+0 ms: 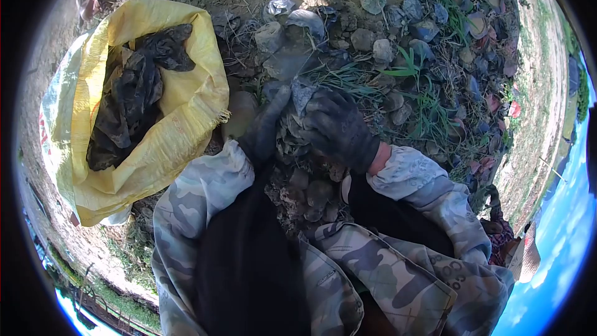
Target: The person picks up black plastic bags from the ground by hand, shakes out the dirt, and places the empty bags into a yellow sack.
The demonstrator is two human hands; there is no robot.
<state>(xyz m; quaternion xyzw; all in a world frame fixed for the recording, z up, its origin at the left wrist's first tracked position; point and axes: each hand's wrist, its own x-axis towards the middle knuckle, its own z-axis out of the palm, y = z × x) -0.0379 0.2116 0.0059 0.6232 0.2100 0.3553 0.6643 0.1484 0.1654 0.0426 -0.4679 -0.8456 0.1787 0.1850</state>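
Observation:
Both my hands wear dark, dirty gloves and meet in front of my knees, low over the stony ground. Between them is a crumpled piece of dirty grey plastic film (291, 129), caked with soil. My left hand (268, 121) closes on its left side, the thumb pointing away from me. Fingers curled, my right hand (341, 126) grips it from the right and covers part of it. Left of my hands stands a yellow woven sack (196, 102) with its mouth wide open. Crumpled black plastic film (134, 90) lies inside the sack.
Stones (373, 1), scraps of plastic (306, 22) and tufts of grass (410, 68) cover the ground ahead and to the right. Loose stones (317, 193) lie between my legs. At the right edge, another person (502, 242) is partly visible near my sleeve.

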